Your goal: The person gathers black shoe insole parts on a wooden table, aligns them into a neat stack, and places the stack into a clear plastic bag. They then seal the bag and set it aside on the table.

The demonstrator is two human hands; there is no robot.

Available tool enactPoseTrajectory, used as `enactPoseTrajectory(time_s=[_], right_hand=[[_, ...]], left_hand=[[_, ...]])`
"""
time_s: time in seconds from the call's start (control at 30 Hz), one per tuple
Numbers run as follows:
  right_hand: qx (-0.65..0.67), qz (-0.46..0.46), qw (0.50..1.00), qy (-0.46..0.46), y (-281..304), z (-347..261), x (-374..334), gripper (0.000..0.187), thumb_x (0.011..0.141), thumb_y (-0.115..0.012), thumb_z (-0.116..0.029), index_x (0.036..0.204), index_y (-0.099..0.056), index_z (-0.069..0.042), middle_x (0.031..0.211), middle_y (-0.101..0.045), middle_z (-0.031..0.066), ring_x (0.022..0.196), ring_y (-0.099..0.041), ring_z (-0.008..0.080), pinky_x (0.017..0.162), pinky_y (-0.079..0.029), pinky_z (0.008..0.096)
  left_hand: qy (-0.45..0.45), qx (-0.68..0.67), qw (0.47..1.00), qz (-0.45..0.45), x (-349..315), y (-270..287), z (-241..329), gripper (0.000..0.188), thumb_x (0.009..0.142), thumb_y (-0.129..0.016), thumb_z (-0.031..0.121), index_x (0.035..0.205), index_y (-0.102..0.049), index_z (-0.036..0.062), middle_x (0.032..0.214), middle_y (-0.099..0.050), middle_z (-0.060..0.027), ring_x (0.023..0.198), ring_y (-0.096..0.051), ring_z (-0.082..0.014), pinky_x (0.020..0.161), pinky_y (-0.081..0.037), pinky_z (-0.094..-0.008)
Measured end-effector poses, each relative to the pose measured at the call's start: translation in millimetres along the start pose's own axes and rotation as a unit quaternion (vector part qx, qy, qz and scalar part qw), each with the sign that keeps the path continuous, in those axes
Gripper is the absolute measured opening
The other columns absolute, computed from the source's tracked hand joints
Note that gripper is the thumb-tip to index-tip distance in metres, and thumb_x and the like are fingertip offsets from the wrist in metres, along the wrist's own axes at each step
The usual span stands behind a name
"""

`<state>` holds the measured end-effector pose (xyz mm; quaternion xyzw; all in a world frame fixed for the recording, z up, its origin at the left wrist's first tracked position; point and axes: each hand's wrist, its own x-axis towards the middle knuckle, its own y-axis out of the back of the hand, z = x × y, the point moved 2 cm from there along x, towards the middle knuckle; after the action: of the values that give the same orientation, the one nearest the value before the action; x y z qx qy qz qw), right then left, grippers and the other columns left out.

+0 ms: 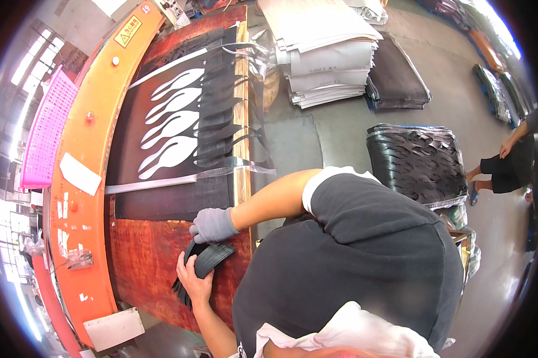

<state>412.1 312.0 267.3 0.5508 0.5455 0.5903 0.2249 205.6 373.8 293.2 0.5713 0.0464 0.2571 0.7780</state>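
Note:
My bare left hand (197, 283) grips a bundle of thin black strips (214, 258), bent into a curve above the red-brown board. The thumb and fingers are wrapped around the bundle, and loose strip ends fan out below them. In a grey glove, my right hand (214, 225) is closed at the upper end of the same bundle; its fingertips are partly hidden. Just beyond it lies a layered black sheet (173, 206) with several white spoon-shaped areas (173, 156) and ragged black strips (221, 128) along its right side.
An orange machine beam (87, 143) runs along the left, with a pink basket (48, 128) behind it. The red-brown board (149, 256) has a pale wooden edge (242, 119). Stacked white sheets (328, 59), black sheets (397, 74) and cut-out black sheets (418, 164) stand right. Another person (513, 155) is far right.

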Motion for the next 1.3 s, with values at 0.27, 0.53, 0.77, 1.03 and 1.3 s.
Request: enactPoseTrajectory(time_s=[0.27, 0.53, 0.77, 1.03, 1.3], right_hand=[[0.047, -0.004, 0.998, -0.031, 6, 4, 0, 0.014, 0.078, -0.057, -0.021, 0.088, -0.064, -0.014, 0.088, -0.065, 0.0096, 0.079, -0.066, 0.0293, 0.064, -0.052, 0.042], [0.164, 0.039, 0.985, -0.05, -9, 24, -17, 0.025, 0.073, -0.064, -0.015, 0.096, -0.056, -0.013, 0.091, -0.058, 0.0097, 0.082, -0.06, 0.0312, 0.07, -0.049, 0.0428], [0.104, 0.071, 0.992, 0.013, 1, 26, -9, 0.025, 0.069, -0.069, -0.017, 0.089, -0.056, -0.011, 0.091, -0.056, 0.0094, 0.078, -0.059, 0.0319, 0.065, -0.049, 0.0424], [0.111, 0.048, 0.993, 0.015, -5, 24, -4, 0.028, 0.066, -0.07, -0.013, 0.088, -0.053, -0.009, 0.089, -0.055, 0.0102, 0.077, -0.057, 0.0327, 0.063, -0.047, 0.0435], [0.1, 0.096, 0.99, 0.02, -2, 22, -10, 0.023, 0.068, -0.07, -0.015, 0.084, -0.055, -0.008, 0.095, -0.058, 0.0097, 0.077, -0.058, 0.0325, 0.064, -0.047, 0.0423]], left_hand=[[-0.046, -0.001, 0.999, 0.014, 8, 2, 3, 0.064, 0.058, -0.078, 0.007, 0.116, -0.052, 0.011, 0.136, -0.043, -0.0177, 0.123, -0.042, -0.0383, 0.103, -0.035, -0.0463], [0.015, 0.0, 1.0, 0.006, 9, 3, -7, 0.064, 0.055, -0.082, 0.011, 0.113, -0.057, 0.0131, 0.135, -0.045, -0.0131, 0.123, -0.043, -0.0352, 0.102, -0.035, -0.045], [0.029, -0.006, 1.0, -0.005, 9, 2, -6, 0.065, 0.054, -0.083, 0.011, 0.113, -0.057, 0.0138, 0.136, -0.044, -0.012, 0.124, -0.041, -0.0347, 0.103, -0.034, -0.0453], [0.02, -0.01, 1.0, 0.007, 8, 1, -8, 0.065, 0.054, -0.083, 0.01, 0.113, -0.056, 0.0145, 0.136, -0.044, -0.0118, 0.124, -0.042, -0.0344, 0.103, -0.035, -0.0453], [0.026, -0.008, 1.0, 0.009, 8, 1, -7, 0.065, 0.055, -0.083, 0.01, 0.113, -0.055, 0.0139, 0.136, -0.044, -0.0124, 0.124, -0.042, -0.0341, 0.104, -0.033, -0.0449]])
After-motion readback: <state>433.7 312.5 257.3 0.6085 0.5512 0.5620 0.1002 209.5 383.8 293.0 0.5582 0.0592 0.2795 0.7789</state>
